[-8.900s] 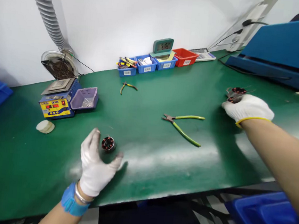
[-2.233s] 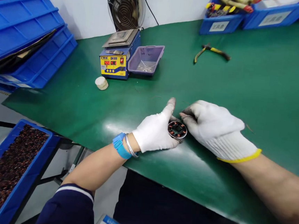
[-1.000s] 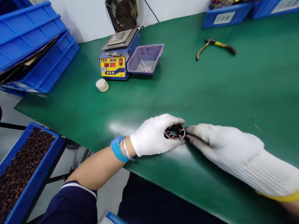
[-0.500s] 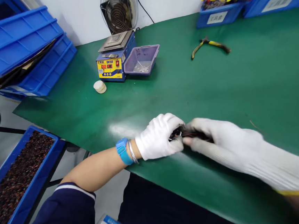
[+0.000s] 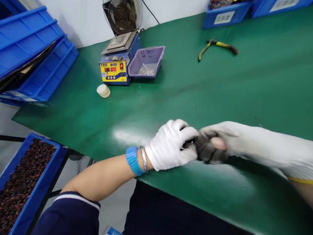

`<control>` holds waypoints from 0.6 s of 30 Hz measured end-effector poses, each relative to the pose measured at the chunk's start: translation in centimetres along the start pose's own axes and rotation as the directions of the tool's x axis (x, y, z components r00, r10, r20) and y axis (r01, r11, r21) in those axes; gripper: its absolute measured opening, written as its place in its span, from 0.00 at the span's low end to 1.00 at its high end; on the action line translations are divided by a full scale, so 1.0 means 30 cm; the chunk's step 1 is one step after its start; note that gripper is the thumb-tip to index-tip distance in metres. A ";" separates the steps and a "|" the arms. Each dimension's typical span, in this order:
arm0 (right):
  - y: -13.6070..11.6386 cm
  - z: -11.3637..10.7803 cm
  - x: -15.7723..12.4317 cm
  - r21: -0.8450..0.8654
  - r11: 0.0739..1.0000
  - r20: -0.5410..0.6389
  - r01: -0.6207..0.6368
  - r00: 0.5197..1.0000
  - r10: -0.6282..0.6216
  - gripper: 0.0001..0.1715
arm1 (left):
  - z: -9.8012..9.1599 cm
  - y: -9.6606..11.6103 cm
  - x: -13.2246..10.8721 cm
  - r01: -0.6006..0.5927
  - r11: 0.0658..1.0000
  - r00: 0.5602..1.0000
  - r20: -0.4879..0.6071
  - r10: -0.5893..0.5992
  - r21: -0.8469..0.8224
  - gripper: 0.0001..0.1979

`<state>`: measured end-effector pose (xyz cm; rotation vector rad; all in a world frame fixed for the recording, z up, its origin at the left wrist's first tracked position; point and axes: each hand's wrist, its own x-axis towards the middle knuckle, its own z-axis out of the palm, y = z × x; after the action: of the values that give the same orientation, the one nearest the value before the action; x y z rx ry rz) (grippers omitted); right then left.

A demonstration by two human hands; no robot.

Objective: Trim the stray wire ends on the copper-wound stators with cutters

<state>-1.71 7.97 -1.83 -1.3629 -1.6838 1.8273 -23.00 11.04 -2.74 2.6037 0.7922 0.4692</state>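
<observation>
Both gloved hands met low over the front edge of the green bench mat (image 5: 230,83), and the little wound motor stator (image 5: 187,145) was almost buried between them, only a dark sliver with a thread of copper showing. The left hand (image 5: 172,145), in a white glove with a blue wrist strap (image 5: 132,160) behind it, was curled tight around the stator's near side. The right hand (image 5: 217,143) came in from the right, its grimy fingertips (image 5: 205,151) pinched together at the stator's other side; whether they pinched a wire or the body, I couldn't tell. Further back sat the blue-and-yellow solder pot (image 5: 114,64) with a purple tray (image 5: 146,61) touching its side, a white puck (image 5: 103,91) just in front, and yellow-handled cutters (image 5: 217,46) lying well apart.
</observation>
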 end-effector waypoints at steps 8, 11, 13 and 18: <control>-0.045 0.041 0.015 0.105 0.993 -0.006 -0.061 0.998 0.062 0.29 | 0.004 0.027 -0.001 0.074 0.997 0.996 -0.041 -0.075 -0.022 0.13; -0.038 0.056 0.015 0.075 0.995 -0.080 -0.072 0.994 0.078 0.26 | 0.004 0.012 -0.004 0.117 0.967 0.987 -0.081 -0.138 -0.227 0.26; -0.033 0.063 0.010 0.052 0.996 -0.143 -0.072 0.987 0.079 0.26 | -0.010 -0.013 -0.001 0.149 0.887 0.982 -0.042 -0.185 -0.438 0.39; -0.043 0.070 -0.015 0.033 0.999 -0.291 -0.019 0.956 0.027 0.33 | -0.101 -0.061 0.009 0.352 0.414 0.887 0.159 -0.434 -0.839 0.35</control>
<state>-3.63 6.71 -0.78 -1.5575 -1.4877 1.5635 -24.89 13.39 -0.85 1.3978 0.8665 0.6206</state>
